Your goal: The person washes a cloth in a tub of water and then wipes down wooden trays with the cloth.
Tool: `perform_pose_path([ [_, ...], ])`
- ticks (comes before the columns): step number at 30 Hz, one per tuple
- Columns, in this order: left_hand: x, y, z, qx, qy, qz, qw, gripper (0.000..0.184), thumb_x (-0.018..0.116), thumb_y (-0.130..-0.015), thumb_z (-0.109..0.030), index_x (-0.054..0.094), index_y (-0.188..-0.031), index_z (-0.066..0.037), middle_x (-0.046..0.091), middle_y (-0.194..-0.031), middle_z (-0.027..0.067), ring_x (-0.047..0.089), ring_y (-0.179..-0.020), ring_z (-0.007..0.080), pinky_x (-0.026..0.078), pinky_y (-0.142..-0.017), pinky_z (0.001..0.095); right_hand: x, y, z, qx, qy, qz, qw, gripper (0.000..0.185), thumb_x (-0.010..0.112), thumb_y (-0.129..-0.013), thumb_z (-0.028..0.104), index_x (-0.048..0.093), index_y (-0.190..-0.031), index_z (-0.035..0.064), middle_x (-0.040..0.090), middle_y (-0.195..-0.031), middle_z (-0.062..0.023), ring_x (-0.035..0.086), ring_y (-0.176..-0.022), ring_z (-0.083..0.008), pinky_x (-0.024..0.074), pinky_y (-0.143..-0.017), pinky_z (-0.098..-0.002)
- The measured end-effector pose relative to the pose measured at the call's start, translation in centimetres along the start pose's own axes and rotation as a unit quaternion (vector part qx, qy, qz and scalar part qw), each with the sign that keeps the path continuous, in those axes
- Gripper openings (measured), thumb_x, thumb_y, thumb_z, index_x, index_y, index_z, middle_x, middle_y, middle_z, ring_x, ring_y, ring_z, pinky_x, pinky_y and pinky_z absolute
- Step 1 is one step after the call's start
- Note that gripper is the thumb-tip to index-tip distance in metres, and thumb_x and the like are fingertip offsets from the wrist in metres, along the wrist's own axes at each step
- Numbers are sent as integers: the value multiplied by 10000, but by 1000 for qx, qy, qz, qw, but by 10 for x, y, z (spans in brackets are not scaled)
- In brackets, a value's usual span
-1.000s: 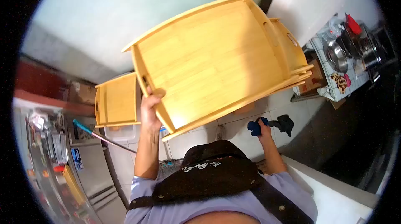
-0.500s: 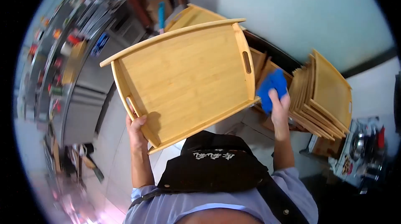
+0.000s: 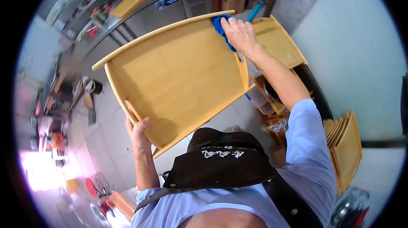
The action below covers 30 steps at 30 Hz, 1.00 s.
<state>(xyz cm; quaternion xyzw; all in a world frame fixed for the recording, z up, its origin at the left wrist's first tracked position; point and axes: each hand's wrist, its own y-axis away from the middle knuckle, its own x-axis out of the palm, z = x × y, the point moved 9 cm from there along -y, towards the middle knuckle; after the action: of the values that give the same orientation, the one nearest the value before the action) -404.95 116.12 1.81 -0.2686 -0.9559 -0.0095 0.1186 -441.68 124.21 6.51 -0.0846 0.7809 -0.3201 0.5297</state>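
Note:
A light wooden serving tray (image 3: 174,79) with raised rims and slotted handles is held up, tilted, in front of my apron. My left hand (image 3: 139,133) is closed around its near left end, by the handle slot, with the thumb on the inner side. At the far right corner my right hand (image 3: 239,35) presses a bunched blue cloth (image 3: 220,26) against the tray's rim. Part of the cloth is hidden under the fingers.
Another wooden tray (image 3: 278,43) lies on a shelf unit behind my right forearm. A stack of trays (image 3: 346,147) leans at the right. A steel counter (image 3: 163,17) at the back carries a wooden tray (image 3: 134,2) and several items. Below is a tiled floor (image 3: 108,143).
My right hand has moved up and left with the blue cloth, from beside the tray onto its far right corner. The view has turned right; my left hand keeps its hold.

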Motion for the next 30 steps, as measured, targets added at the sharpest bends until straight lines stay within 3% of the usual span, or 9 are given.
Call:
perform_pose_path([
  [8, -46, 44, -12, 64, -12, -177, 982, 506, 576, -680, -123, 493, -1161, 10, 572, -984, 78, 572, -871, 176, 480, -757, 301, 52, 1, 82, -61, -261, 173, 948, 151, 558, -735, 161, 596, -854, 76, 649, -744, -198, 644, -709, -386, 499, -623, -507],
  [10, -57, 52, -24, 102, -19, -233, 967, 504, 576, -679, -121, 492, -1158, 11, 573, -985, 83, 574, -876, 178, 481, -760, 297, 84, 56, 104, -123, -250, 383, 881, 278, 563, -737, 161, 627, -1004, 122, 645, -869, -231, 624, -851, -384, 509, -713, -468],
  [11, -61, 59, -31, 122, -23, -263, 957, 503, 576, -678, -120, 492, -1156, 12, 573, -986, 86, 575, -878, 179, 481, -762, 294, 97, 68, 98, -61, -403, 309, 859, 335, 570, -756, 157, 626, -1086, 138, 664, -943, -205, 635, -908, -345, 518, -740, -434],
  [13, -60, 70, -41, 121, -45, -281, 951, 504, 577, -679, -122, 492, -1156, 12, 574, -992, 90, 575, -888, 181, 480, -775, 298, 170, 87, 84, 226, -686, 474, 504, 300, 617, -769, 156, 640, -1038, 25, 667, -964, -116, 645, -822, -171, 517, -716, -324],
  [15, -58, 81, -48, 123, -58, -299, 944, 502, 578, -680, -125, 492, -1156, 12, 574, -996, 91, 576, -896, 182, 480, -787, 303, 150, 53, 59, 332, -749, 355, 449, 235, 616, -822, 172, 621, -983, 0, 648, -925, -93, 621, -735, -138, 502, -649, -272],
  [20, -46, 105, -44, 115, -51, -320, 939, 499, 587, -687, -145, 497, -1152, 14, 578, -990, 88, 576, -903, 180, 477, -800, 314, 59, -43, 67, 160, -748, 211, 608, 316, 643, -870, 208, 574, -1116, 22, 610, -801, -31, 597, -659, -99, 495, -586, -278],
  [24, -36, 99, -42, 132, -55, -276, 951, 452, 591, -700, -153, 504, -1112, 12, 578, -960, 91, 587, -872, 183, 487, -770, 305, 4, -106, 76, -86, -465, -5, 881, 503, 594, -823, 303, 523, -1268, 81, 597, -1141, -207, 603, -1024, -339, 487, -834, -405],
  [27, -28, 85, -44, 143, -18, -258, 955, 412, 588, -708, -144, 507, -1082, 8, 576, -938, 94, 592, -842, 186, 494, -746, 301, -3, -85, 101, -213, -196, -60, 955, 347, 579, -760, 112, 576, -1106, 81, 552, -923, -134, 597, -794, -334, 496, -693, -444],
  [30, -30, 81, -51, 155, 14, -275, 949, 391, 582, -704, -113, 509, -1068, 11, 574, -933, 95, 591, -834, 189, 495, -751, 303, 9, -26, 109, -269, -182, -26, 946, 271, 559, -758, 73, 585, -1026, 107, 539, -911, -133, 601, -788, -306, 507, -643, -418],
])
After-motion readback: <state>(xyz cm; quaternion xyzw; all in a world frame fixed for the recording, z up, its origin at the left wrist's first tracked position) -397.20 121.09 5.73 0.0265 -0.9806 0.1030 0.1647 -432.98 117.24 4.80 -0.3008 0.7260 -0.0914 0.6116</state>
